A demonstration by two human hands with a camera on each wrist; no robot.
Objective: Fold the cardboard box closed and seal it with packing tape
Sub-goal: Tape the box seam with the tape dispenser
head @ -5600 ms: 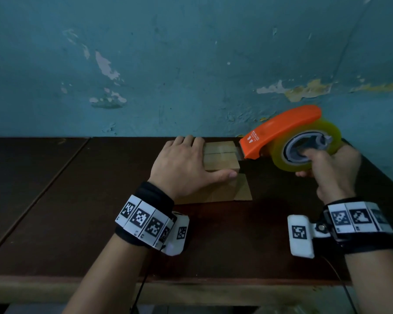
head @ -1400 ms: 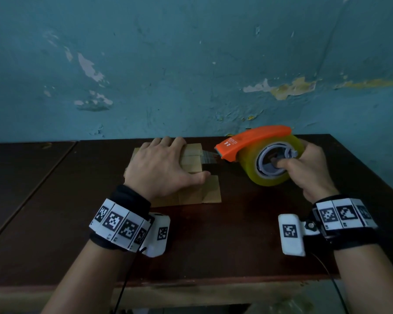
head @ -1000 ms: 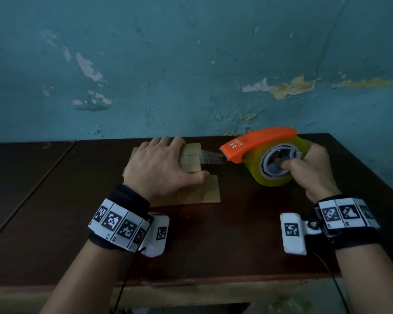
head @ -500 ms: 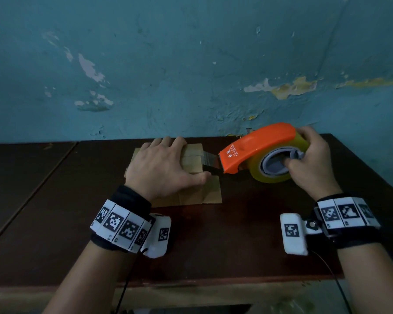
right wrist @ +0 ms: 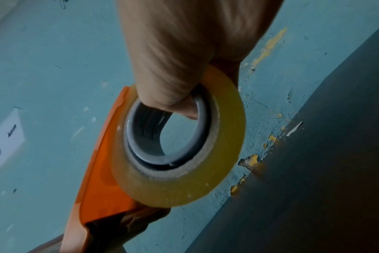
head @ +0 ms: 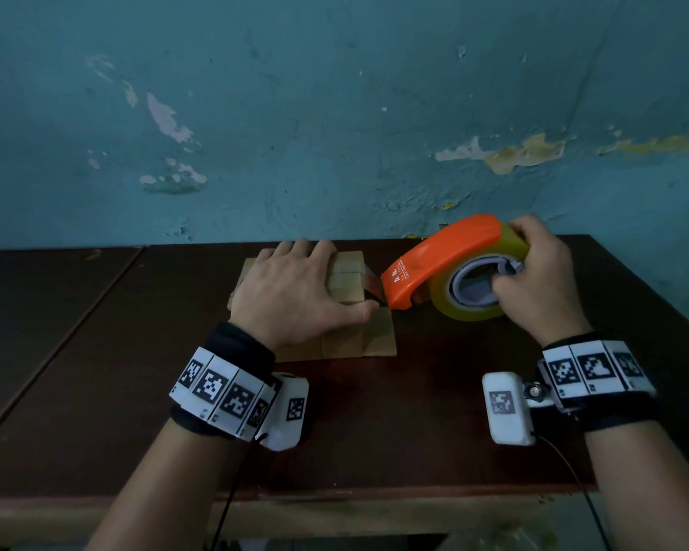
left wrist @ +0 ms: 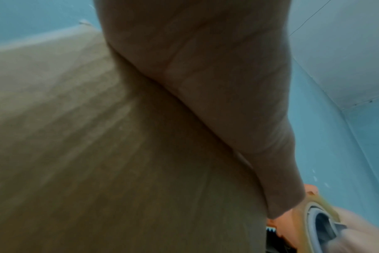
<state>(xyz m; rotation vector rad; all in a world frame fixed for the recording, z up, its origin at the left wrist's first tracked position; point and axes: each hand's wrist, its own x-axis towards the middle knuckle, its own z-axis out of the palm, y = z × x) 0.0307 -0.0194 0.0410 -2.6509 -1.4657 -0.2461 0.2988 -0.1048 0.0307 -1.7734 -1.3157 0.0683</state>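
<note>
**Taping the folded box: the cut stroke at the right edge**

A peeling blue wall [head: 335, 113] backs a dark wooden counter [head: 96, 371]. The cardboard box [head: 347, 340] lies flat, squashed low, near the counter's far edge at centre. The left hand [head: 295, 292] lies on top of it, fingers straight, palm pressing down, thumb stretched toward the right edge; this grip is spread flat, clasping nothing. The right hand [head: 541, 280] is clamped on the tape dispenser [head: 442, 260], fingers over the orange hood, thumb hooked into the grey core of the yellowish tape roll [right wrist: 184, 171]. A short strip of tape [head: 368, 286] bridges the box's right edge and the toothed blade.

Handling, as judged: the cardboard looks light and thin, stiff only along its creases, and likely to slide or spring open unless pinned from above. The dispenser is rigid; hood plus core is the sound hold. Tape is sticky and may fold on itself.

Compared with the frame half a second earlier, the dispenser's nose has tipped further down toward the counter just beside the box, and the fingers reach further over the hood; the left hand has not shifted.
</note>
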